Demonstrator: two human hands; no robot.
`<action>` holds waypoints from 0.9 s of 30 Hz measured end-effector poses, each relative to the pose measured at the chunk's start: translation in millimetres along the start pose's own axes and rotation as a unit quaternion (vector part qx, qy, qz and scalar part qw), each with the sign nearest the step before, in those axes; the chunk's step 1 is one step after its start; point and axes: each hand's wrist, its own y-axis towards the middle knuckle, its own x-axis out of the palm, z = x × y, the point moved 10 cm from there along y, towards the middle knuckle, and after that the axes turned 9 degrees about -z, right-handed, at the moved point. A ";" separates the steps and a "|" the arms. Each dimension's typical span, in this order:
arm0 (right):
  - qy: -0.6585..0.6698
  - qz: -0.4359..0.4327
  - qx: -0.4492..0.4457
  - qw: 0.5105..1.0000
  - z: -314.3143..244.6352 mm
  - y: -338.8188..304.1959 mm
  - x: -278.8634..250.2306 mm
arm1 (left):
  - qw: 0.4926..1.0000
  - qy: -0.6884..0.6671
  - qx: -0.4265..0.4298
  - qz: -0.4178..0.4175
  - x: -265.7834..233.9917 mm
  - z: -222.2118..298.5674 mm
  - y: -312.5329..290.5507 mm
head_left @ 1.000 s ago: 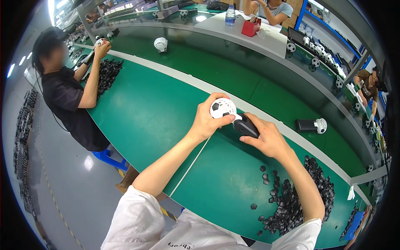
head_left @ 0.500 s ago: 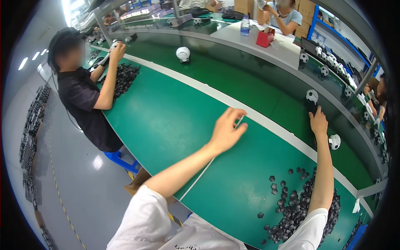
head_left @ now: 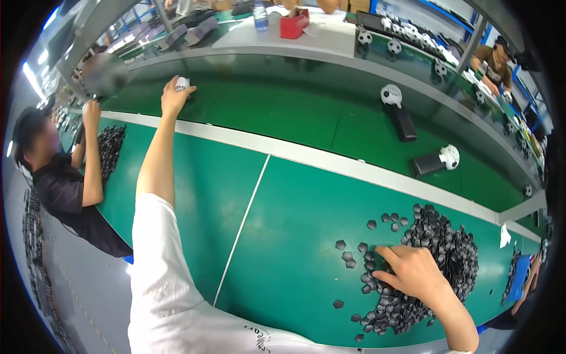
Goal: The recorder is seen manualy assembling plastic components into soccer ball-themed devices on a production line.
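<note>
My left hand (head_left: 172, 99) reaches far out over the green belt at the left, its fingers closed round a small white ball-shaped piece (head_left: 183, 84). Much of that piece is covered by the hand. At the right, my right hand (head_left: 413, 270) is over the near edge of a heap of black pentagon pieces (head_left: 445, 248). Its thumb and forefinger are apart, close to a few loose pentagons, and no piece shows between them. Two devices with black handles lie on the belt: one with a black-and-white football head (head_left: 391, 95), one with a mostly white ball head (head_left: 449, 157).
A pale rail (head_left: 306, 154) divides the green table (head_left: 295, 236) from the belt. A co-worker in black (head_left: 59, 183) sits at the left beside another heap of black pieces (head_left: 110, 150). A metal post (head_left: 525, 205) stands at the right. Beyond are a bottle (head_left: 260, 16) and red box (head_left: 293, 25).
My right hand has let go of the football-headed device and come back to the black pentagons. My left hand has moved from above the table to the white ball piece. The view has turned right.
</note>
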 end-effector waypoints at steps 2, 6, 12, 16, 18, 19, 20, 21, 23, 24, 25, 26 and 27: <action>-0.012 0.019 0.019 1.000 8.4 -3.4 9.6 | 1.000 -0.001 -0.004 -0.009 32.8 54.8 -19.5; -0.023 0.044 -0.017 0.999 5.4 -5.4 12.4 | 0.998 0.068 0.006 -0.007 39.7 103.2 -55.1; -0.061 0.074 -0.029 0.995 1.3 0.0 11.4 | 0.997 -0.028 0.076 0.002 22.3 95.3 -93.9; -0.152 0.067 -0.028 0.986 -5.5 6.6 15.1 | 0.941 -0.274 0.088 -0.180 20.9 141.8 -153.8; -0.207 0.069 -0.022 0.976 -13.6 8.0 13.9 | 0.875 -0.391 0.091 -0.269 15.7 187.4 -207.9; -0.208 0.082 -0.026 0.974 -19.8 8.6 9.3 | 0.882 -0.355 0.175 -0.258 3.1 207.2 -227.4; -0.205 0.079 -0.029 0.975 -21.6 7.8 11.9 | 0.880 -0.314 0.257 -0.246 -10.0 226.3 -249.3; -0.208 0.085 -0.025 0.974 -19.5 8.2 15.9 | 0.868 -0.300 0.282 -0.277 -15.3 245.4 -272.1; -0.189 0.062 0.007 0.980 -8.7 10.4 23.5 | 0.845 -0.286 0.273 -0.359 -7.0 269.0 -310.6; -0.124 0.069 0.017 0.990 -6.8 10.4 16.7 | 0.839 -0.287 0.272 -0.374 -9.3 278.2 -327.3; -0.103 0.054 0.034 0.993 -4.7 12.5 15.4 | 0.845 -0.243 0.278 -0.386 -14.7 282.8 -340.3; -0.081 0.038 0.053 0.995 -1.2 13.8 16.0 | 0.849 -0.199 0.285 -0.397 -18.4 287.3 -351.7; -0.078 0.035 0.055 0.995 -1.4 13.4 14.9 | 0.847 -0.200 0.285 -0.401 -24.4 294.7 -359.1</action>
